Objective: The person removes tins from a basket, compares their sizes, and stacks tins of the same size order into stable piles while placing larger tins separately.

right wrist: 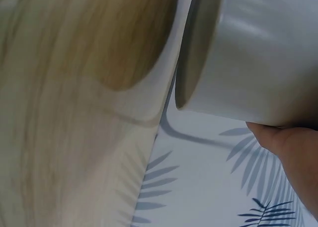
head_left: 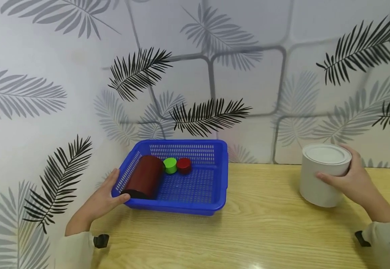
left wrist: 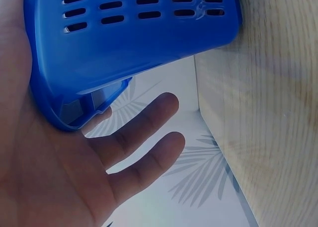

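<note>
A blue basket [head_left: 220,183] stands on the table, holding a dark red cylinder [head_left: 145,175], a green cap-like piece [head_left: 170,165] and a red one [head_left: 184,166]. My left hand [head_left: 102,198] touches its near left corner, thumb by the front rim, other fingers extended along the left side; the left wrist view shows the basket [left wrist: 134,43] against the hand [left wrist: 59,162], two fingers straight. On the right, my right hand [head_left: 356,179] grips a white lidded canister [head_left: 322,179] from its right side. The canister [right wrist: 253,58] is raised off the table in the right wrist view, the hand [right wrist: 298,152] beneath it there.
A light wood-grain table [head_left: 258,231] extends under and between the basket and the canister. Its back edge meets a wall [head_left: 248,86] with a grey and black leaf pattern, which also runs along the left.
</note>
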A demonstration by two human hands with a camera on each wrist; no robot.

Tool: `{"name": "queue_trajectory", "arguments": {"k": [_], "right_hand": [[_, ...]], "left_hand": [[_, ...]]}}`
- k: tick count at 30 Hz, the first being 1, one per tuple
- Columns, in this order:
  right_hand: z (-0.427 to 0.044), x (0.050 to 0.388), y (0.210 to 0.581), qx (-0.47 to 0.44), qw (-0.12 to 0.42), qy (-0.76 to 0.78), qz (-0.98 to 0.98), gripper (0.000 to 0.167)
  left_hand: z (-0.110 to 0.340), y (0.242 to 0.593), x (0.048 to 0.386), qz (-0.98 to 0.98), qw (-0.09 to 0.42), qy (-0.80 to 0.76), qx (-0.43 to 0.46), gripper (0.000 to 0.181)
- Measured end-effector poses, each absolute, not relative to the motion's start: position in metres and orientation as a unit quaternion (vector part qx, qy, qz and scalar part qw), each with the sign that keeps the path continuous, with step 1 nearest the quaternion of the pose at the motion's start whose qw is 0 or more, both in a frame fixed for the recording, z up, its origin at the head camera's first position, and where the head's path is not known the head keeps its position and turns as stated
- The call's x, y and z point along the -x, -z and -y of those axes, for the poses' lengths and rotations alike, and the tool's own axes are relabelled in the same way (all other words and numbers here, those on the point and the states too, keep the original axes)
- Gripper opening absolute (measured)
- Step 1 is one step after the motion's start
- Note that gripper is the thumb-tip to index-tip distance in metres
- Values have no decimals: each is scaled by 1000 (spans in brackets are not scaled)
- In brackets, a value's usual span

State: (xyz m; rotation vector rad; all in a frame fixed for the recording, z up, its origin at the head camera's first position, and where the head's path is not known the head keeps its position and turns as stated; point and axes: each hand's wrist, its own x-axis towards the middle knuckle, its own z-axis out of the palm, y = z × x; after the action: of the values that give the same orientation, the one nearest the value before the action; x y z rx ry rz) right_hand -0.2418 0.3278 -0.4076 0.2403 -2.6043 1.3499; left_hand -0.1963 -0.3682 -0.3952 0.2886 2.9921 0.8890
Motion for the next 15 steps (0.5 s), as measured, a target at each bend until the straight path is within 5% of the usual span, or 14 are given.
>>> {"name": "queue_trajectory", "arguments": {"k": [15], "right_hand": [[-367,247,410,-86,78,-442,890,110]], "left_hand": [[368,395,196,-955,7,-280,-95,109]]}}
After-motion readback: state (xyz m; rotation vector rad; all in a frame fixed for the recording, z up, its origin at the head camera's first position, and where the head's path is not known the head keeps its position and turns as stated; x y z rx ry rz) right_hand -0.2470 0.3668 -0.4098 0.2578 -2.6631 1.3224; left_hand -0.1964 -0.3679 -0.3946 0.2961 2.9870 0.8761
